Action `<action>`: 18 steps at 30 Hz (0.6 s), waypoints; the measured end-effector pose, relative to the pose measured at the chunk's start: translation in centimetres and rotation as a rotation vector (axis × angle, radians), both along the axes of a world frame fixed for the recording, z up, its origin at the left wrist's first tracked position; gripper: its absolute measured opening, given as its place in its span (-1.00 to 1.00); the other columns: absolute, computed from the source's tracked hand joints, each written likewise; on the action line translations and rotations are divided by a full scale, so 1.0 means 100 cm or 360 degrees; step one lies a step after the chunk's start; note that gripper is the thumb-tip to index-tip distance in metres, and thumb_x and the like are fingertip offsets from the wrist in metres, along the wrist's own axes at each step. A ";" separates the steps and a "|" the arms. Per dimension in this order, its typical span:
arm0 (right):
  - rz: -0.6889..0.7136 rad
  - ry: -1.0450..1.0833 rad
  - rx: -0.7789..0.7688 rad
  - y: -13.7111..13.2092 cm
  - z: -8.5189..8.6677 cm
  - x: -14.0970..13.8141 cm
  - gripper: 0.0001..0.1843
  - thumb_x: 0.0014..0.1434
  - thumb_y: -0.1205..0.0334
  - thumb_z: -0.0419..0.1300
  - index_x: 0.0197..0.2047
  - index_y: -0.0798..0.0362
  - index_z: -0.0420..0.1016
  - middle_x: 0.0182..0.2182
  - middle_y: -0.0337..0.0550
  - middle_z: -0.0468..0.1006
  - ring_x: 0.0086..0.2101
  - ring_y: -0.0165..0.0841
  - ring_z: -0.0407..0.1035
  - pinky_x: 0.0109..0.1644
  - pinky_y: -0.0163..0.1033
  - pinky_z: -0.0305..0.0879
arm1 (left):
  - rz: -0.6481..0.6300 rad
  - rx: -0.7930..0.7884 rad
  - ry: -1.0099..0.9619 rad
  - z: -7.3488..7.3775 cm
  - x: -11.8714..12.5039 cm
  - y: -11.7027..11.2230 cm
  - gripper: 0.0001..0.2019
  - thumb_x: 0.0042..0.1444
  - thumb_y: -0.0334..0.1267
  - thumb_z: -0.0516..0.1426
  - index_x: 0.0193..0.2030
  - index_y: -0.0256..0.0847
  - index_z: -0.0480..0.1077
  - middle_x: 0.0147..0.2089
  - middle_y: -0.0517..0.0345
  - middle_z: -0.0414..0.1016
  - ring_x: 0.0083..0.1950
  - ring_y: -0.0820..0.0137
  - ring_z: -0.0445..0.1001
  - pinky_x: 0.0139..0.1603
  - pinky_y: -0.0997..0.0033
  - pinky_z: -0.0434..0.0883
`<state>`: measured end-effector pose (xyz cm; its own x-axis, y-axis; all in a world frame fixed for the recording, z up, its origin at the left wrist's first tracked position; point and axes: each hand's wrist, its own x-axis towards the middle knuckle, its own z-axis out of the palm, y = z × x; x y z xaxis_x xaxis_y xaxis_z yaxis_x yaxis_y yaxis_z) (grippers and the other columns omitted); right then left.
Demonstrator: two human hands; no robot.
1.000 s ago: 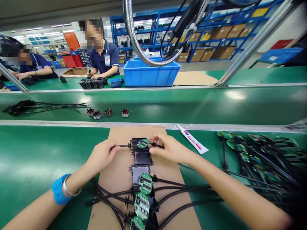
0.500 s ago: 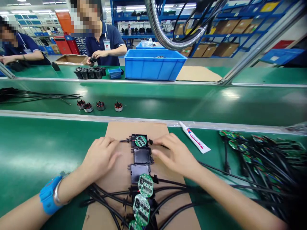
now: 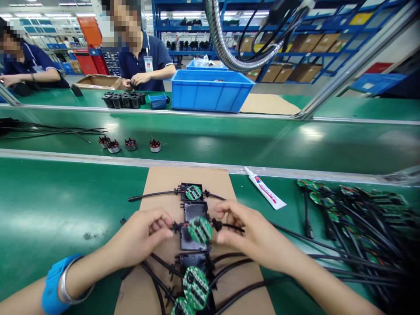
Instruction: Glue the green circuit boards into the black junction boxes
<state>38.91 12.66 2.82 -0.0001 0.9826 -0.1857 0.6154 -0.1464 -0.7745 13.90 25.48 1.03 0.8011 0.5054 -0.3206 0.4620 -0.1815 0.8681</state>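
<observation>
On the far left, loose thin black cables (image 3: 49,129) lie on the green conveyor belt (image 3: 229,144), with four small round motor parts (image 3: 129,144) in a row just to their right; nearer, on the green counter (image 3: 59,205), the left hand (image 3: 139,238), a blue band (image 3: 52,286) at its wrist, pinches the left black cable stub (image 3: 173,226) of a round green circuit board (image 3: 200,229), its grip clenched on that stub; the board hangs tilted just above the third of a column of black square plastic housings (image 3: 194,211) laid on a brown cardboard sheet (image 3: 157,183); the top housing already carries a smaller green board (image 3: 193,192), and more green boards (image 3: 195,286) with black cables lie at the bottom of the column; the right hand (image 3: 252,236) pinches the right-hand cable stub (image 3: 226,226), its grip closed on it; further right a white glue tube (image 3: 265,194) lies on the counter, then a heap of cabled green boards (image 3: 354,210); across the belt a person in a dark blue shirt (image 3: 141,57) works beside a blue plastic crate (image 3: 208,89).
</observation>
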 end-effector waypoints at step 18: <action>0.0064 -0.0830 0.0735 -0.003 -0.064 0.021 -0.80 0.23 0.50 -0.03 -0.40 0.11 0.27 -0.42 -0.12 0.29 -0.35 -0.35 0.16 -0.28 -0.24 0.14 | -0.0429 0.1055 0.0624 -0.010 0.016 0.001 -0.84 0.15 -0.37 -0.03 -0.15 -0.22 0.29 -0.12 0.02 0.42 -0.13 0.16 0.45 -0.15 0.09 0.44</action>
<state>40.99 12.32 -3.56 -0.0626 0.9620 0.2657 0.9220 0.1577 -0.3537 15.46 25.55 0.01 0.8137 0.4947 -0.3051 0.5773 -0.7488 0.3256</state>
